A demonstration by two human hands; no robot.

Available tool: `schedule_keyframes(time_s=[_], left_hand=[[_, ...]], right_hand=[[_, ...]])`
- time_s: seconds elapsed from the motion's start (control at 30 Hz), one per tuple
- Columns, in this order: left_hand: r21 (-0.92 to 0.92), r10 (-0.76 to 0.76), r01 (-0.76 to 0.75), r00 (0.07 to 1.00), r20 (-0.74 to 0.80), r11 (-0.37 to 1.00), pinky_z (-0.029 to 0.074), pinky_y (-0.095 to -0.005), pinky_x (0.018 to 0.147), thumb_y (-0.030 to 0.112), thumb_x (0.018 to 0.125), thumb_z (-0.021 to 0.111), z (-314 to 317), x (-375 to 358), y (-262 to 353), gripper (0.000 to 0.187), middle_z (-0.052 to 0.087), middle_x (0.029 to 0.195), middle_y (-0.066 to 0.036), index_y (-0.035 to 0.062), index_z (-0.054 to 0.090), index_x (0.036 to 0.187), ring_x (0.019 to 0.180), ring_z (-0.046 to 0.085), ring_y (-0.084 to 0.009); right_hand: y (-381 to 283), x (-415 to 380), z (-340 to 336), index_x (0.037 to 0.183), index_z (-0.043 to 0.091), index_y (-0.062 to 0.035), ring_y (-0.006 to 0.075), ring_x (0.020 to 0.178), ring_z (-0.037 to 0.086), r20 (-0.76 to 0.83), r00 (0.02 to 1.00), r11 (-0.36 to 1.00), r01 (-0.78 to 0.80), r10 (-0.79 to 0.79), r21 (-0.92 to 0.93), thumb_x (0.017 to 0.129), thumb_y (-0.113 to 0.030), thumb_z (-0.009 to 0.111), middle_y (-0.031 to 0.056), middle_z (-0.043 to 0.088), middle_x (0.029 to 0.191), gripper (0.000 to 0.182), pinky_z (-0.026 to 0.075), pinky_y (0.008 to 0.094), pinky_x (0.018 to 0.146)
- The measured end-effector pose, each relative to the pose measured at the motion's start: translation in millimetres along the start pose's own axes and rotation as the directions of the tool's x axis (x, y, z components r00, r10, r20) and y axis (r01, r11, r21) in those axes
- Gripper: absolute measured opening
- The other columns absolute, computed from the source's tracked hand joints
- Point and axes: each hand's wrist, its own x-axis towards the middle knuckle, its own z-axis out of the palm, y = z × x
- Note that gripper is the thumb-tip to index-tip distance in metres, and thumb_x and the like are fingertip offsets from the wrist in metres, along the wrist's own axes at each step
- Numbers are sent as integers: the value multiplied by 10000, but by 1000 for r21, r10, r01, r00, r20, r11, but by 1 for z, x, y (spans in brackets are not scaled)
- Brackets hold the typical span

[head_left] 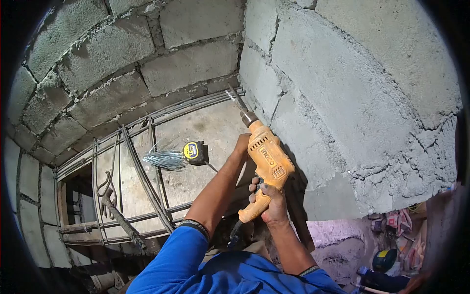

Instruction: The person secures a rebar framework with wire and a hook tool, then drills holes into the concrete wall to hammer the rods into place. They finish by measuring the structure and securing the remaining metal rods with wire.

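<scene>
An orange power drill (270,159) slants across the middle of the head view, its chuck (248,117) and long bit (237,100) pointing up toward the wall corner. My right hand (275,200) is wrapped round the drill's rear handle, near the trigger. At the front of the drill body, my left hand (242,144) supports its left side; most of those fingers are hidden behind the tool. Left of my left forearm lie a yellow and black tape measure (193,151) and a bundle of thin tie wire (166,159) on the flat surface.
Steel reinforcing bars (142,171) cross the concrete-coloured surface (196,122) on the left. A dark hooked tool (120,215) rests among them beside an opening (81,196). Block walls (191,66) and a partly plastered wall (333,108) enclose the corner. A bucket (384,260) stands lower right.
</scene>
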Motion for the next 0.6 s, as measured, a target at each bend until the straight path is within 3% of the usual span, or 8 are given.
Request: schedule_keyframes(time_s=[0.07,0.13,0.2,0.33,0.37,0.5,0.57,0.6], left_hand=[[-212,-44,53,998,46,976,514,-329,552,176,845,738,-1,3,-6,259,693,793,-83,-61,687,937,620,616,-149],[-29,-63,65,995,74,997,532,-327,582,196,866,720,-21,28,-30,265,707,816,-85,-43,688,977,650,643,-168],[55,254,-255,967,27,965,545,-329,618,244,877,700,-14,26,-38,273,723,835,-91,-8,704,982,700,675,-189],[398,245,-198,967,-71,896,542,-355,687,351,843,686,-22,31,-38,362,729,858,-143,13,710,971,779,691,-216],[582,241,-153,968,-76,798,529,-384,684,346,864,643,-20,18,-22,385,713,865,-215,-22,695,962,782,697,-285],[568,308,-178,941,-142,804,512,-431,689,284,890,578,-43,-10,-27,360,674,868,-283,-61,668,935,787,675,-383],[872,612,-204,780,-129,444,498,-455,800,154,811,582,-70,-28,-36,180,633,806,-223,-4,642,872,912,601,-391],[874,614,-204,779,-128,441,498,-455,800,154,811,582,-76,-38,-35,180,633,806,-223,-4,642,872,912,601,-391]], right_hand=[[0,12,4,1241,490,-3,187,831,612,-37,999,998,-13,15,55,819,-110,685,103,601,987,477,563,295,614],[4,29,2,1250,485,-12,185,850,601,-17,999,997,-29,30,71,837,-106,665,94,591,991,461,550,292,620],[8,47,2,1249,489,-17,185,852,594,-16,999,988,-40,43,149,845,-115,659,86,589,986,449,538,291,635],[10,73,4,1243,496,-18,181,847,588,-31,998,980,-53,60,194,864,-103,644,80,581,986,415,530,288,649],[9,78,3,1234,503,-23,179,844,587,-30,998,978,-55,62,200,870,-98,639,79,578,980,395,527,285,642],[13,98,-2,1209,513,-31,177,834,586,-15,998,973,-49,54,224,867,-102,645,78,578,970,373,524,285,630],[17,109,-3,1180,529,-42,183,818,599,-30,998,967,-41,50,251,861,-95,646,72,592,957,344,526,292,628],[20,118,-4,1151,546,-53,190,801,612,-43,998,961,-28,42,274,855,-88,647,65,607,945,315,527,299,626]])
